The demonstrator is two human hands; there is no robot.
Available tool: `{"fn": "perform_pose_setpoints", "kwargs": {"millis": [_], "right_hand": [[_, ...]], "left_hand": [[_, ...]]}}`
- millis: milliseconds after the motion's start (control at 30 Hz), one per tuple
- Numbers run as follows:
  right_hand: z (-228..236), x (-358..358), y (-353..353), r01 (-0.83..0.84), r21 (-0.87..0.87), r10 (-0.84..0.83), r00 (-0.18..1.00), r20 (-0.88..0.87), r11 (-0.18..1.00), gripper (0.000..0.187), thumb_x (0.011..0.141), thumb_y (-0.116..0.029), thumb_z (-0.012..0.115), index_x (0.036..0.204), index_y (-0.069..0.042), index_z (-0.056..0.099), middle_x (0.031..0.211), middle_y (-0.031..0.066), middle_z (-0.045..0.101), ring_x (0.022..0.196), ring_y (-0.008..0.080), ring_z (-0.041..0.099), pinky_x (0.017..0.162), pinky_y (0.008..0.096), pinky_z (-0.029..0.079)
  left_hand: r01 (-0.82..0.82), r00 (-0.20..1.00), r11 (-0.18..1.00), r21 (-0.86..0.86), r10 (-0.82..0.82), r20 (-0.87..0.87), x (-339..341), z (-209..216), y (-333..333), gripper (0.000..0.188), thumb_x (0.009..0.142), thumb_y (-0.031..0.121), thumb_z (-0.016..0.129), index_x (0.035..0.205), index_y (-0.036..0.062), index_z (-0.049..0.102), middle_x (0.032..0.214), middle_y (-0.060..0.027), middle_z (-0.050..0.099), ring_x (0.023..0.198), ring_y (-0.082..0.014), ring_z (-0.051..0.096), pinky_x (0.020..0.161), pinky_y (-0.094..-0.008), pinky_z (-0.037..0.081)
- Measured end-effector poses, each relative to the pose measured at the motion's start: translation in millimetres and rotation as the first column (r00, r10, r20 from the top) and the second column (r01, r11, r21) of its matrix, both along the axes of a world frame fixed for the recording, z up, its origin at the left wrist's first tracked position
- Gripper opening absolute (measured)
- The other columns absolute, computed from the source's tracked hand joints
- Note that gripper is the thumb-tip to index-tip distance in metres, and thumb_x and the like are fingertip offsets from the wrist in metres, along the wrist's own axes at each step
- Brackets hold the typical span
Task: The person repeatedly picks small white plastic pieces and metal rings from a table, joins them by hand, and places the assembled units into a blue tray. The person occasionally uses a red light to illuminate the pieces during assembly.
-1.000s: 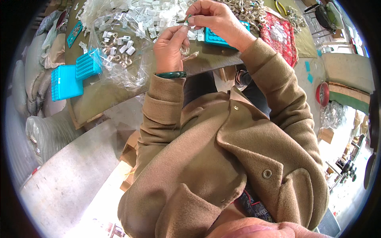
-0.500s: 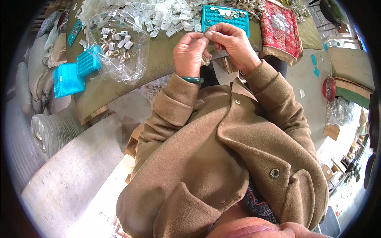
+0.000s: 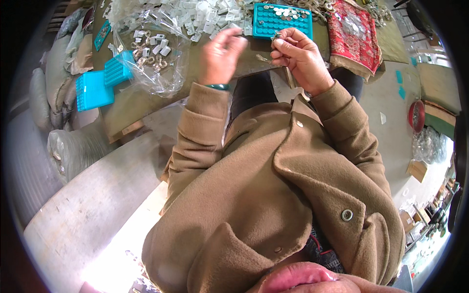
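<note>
My right hand [image 3: 304,61] is closed in a pinch in front of the blue grid tray [image 3: 273,33]. Between thumb and fingers is the end of a thin pale coiled wire [image 3: 264,59], which sticks out to the left; a small dark tip shows above the fingertips. My left hand [image 3: 220,57], smeared by motion, is apart from the right, just short of the heap of small white plastic housings [image 3: 195,17]. Whether its fingers hold anything cannot be made out. Round silvery discs [image 3: 288,13] sit in the tray's far rows.
On the left, a clear plastic bag [image 3: 168,78] holds white housings and coiled wires. Beside it blue grid trays [image 3: 95,91] overhang the table edge. A red patterned cloth [image 3: 354,41] lies at right, with more coiled wires behind. Stuffed sacks [image 3: 44,97] stand far left.
My hands were together at the tray's near edge. The left hand has let go and moved left; the right keeps the wire and has shifted slightly right.
</note>
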State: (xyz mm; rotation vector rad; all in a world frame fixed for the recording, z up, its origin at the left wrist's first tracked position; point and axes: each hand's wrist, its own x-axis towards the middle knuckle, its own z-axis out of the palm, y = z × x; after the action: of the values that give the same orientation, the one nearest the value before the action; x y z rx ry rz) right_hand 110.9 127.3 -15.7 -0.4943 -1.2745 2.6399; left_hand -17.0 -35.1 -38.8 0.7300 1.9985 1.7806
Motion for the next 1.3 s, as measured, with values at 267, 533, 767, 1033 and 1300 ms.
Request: {"fn": "perform_pose_setpoints", "kwargs": {"millis": [267,533,767,1033,1300], "right_hand": [[-6.7,0.9,-10.7,-0.147,0.198,0.135,0.988,0.075,0.969,0.007,0.093,-0.012,0.064,0.094,-0.009,0.058,0.077,-0.0053,0.053,0.062,0.0044,0.049,0.057,0.0188,0.041],[-1.4,-8.2,-10.1,-0.127,0.367,0.085,0.988,0.129,0.922,0.008,0.089,-0.01,0.065,0.092,-0.006,0.06,0.083,-0.0036,0.054,0.079,0.0053,0.051,0.071,0.0217,0.041],[9.6,-13.5,-5.2,-0.131,0.388,0.139,0.99,0.009,0.912,0.007,0.09,-0.012,0.065,0.091,-0.005,0.062,0.082,-0.0023,0.056,0.072,0.0068,0.053,0.069,0.022,0.043],[1.4,-4.7,-5.0,-0.118,0.132,0.123,0.992,-0.03,0.984,0.004,0.093,-0.011,0.062,0.093,-0.007,0.061,0.079,-0.0028,0.057,0.069,0.0062,0.053,0.066,0.0199,0.042],[-1.2,-0.9,-9.4,-0.113,-0.023,0.112,0.993,-0.037,0.993,0.008,0.092,-0.013,0.061,0.089,-0.006,0.061,0.078,0.0,0.059,0.068,0.0079,0.055,0.066,0.0219,0.043]], "left_hand": [[-0.487,0.705,0.736,-0.47,0.013,-0.709,-32.8,-22.3,-1.8,0.026,0.073,0.021,0.076,0.098,0.0169,0.069,0.1,-0.0091,0.062,0.084,-0.0314,0.065,0.072,-0.0438,0.053],[-0.195,0.98,0.962,-0.191,0.196,-0.015,-22.3,-3.2,-22.6,0.015,0.081,0.011,0.073,0.092,0.0023,0.068,0.081,-0.0043,0.07,0.074,-0.0107,0.064,0.068,-0.025,0.05],[0.142,0.96,0.988,-0.061,-0.123,0.25,8.2,32.2,-14.7,0.02,0.084,0.011,0.073,0.1,0.0,0.07,0.087,-0.0005,0.067,0.078,-0.0049,0.059,0.068,-0.0191,0.047],[0.091,0.753,0.934,0.346,-0.292,0.59,26.9,35.2,-4.7,0.024,0.09,0.009,0.068,0.113,0.0046,0.064,0.101,-0.0012,0.067,0.085,-0.0074,0.066,0.07,-0.0205,0.058],[-0.082,0.818,0.923,0.376,-0.154,0.555,44.7,15.9,7.7,0.028,0.092,0.007,0.066,0.117,-0.0034,0.061,0.103,-0.0092,0.068,0.087,-0.0172,0.069,0.069,-0.0266,0.06]]}}
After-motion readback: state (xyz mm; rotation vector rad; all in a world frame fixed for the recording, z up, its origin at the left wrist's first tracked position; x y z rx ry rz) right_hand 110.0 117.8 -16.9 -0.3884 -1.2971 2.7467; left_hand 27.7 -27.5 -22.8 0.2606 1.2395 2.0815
